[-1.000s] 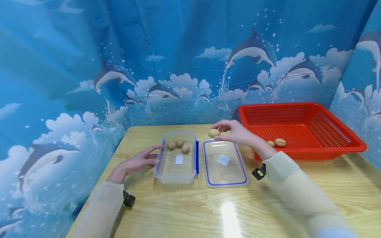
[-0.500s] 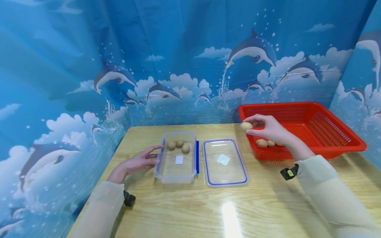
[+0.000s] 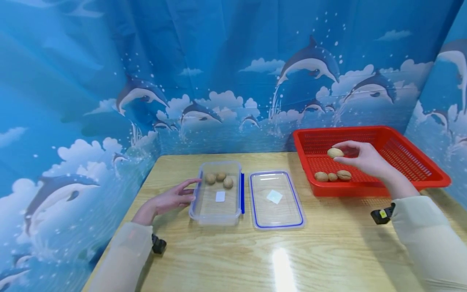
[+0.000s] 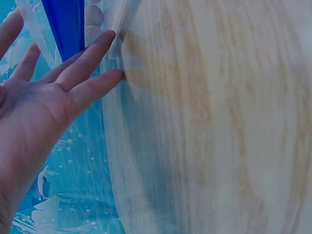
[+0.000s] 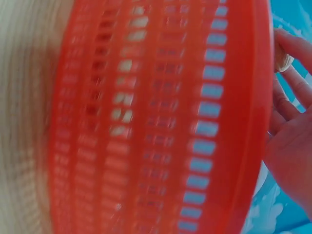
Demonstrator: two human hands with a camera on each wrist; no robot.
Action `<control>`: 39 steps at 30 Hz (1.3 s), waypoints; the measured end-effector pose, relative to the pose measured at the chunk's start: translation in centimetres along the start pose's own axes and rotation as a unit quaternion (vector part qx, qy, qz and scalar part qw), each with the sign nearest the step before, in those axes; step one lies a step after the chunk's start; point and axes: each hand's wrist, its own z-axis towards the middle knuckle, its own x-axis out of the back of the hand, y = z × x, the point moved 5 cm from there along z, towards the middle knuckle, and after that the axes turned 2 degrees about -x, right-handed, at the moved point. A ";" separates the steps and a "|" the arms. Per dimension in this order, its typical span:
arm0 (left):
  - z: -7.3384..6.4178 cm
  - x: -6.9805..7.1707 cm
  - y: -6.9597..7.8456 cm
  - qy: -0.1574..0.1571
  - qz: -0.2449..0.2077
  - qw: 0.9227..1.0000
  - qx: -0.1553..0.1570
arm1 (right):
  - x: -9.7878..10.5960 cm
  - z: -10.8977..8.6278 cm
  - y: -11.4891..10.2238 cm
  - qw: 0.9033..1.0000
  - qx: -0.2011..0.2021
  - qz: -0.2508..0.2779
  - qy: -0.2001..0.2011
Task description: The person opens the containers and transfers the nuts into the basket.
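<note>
My right hand [image 3: 365,159] pinches a pale, oval walnut [image 3: 335,153] between thumb and fingers, raised over the left part of the red basket [image 3: 365,189]. Below it, a row of brown nuts lies along the basket's near side: a walnut [image 3: 321,176], a smaller round nut [image 3: 332,177] and a larger ridged one [image 3: 343,175]. My left hand [image 3: 171,199] has its fingertips at the left wall of a clear plastic box [image 3: 215,213]. Its fingers are spread and loosely extended in the left wrist view. Inside the box, brown round nuts [image 3: 228,182] sit toward the back beside a white label.
A clear lid [image 3: 277,215] with a blue seal and a white label [image 3: 274,196] lies flat between box and basket. A blue locking flap [image 3: 242,194] sticks out from the box's right side. Behind the wooden table [image 3: 226,259] hangs a dolphin-print curtain [image 3: 226,73].
My right hand has carried the walnut rightward, from above the lid's far edge to over the red basket. It uncovers the nuts at the basket's near side. The left hand stays put.
</note>
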 end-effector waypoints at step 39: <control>-0.1 -0.1 0.0 -0.007 0.000 1.000 -0.012 | 0.6 2.6 11.5 0.984 -0.085 -0.072 -0.140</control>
